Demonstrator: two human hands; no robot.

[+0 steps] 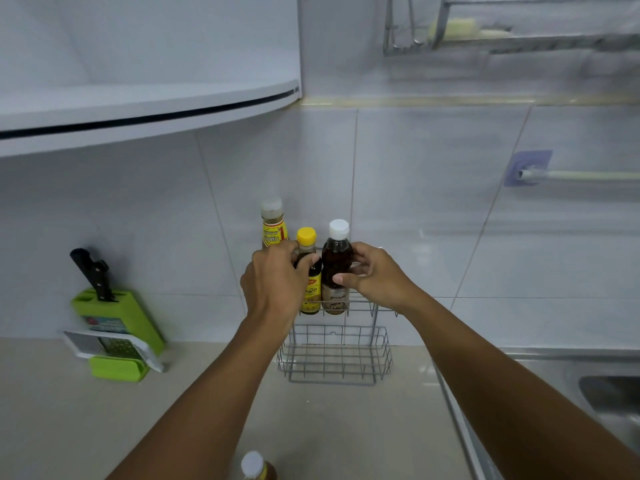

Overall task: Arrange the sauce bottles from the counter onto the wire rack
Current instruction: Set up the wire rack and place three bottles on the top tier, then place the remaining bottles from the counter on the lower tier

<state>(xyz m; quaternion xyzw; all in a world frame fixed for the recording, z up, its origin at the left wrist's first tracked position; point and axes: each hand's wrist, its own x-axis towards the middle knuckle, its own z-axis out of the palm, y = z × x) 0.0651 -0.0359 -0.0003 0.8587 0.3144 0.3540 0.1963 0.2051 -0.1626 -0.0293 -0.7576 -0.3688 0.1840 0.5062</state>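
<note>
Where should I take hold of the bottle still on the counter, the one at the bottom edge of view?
Only the white cap and shoulder of that bottle show, upright near the frame's bottom edge. I'd grip the neck just below the cap, fingers coming down from above; its sides appear unobstructed, though the body is out of view.

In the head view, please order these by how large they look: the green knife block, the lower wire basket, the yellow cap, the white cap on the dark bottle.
1. Lower wire basket
2. Green knife block
3. Yellow cap and white cap look alike; I cannot rank them.
</note>
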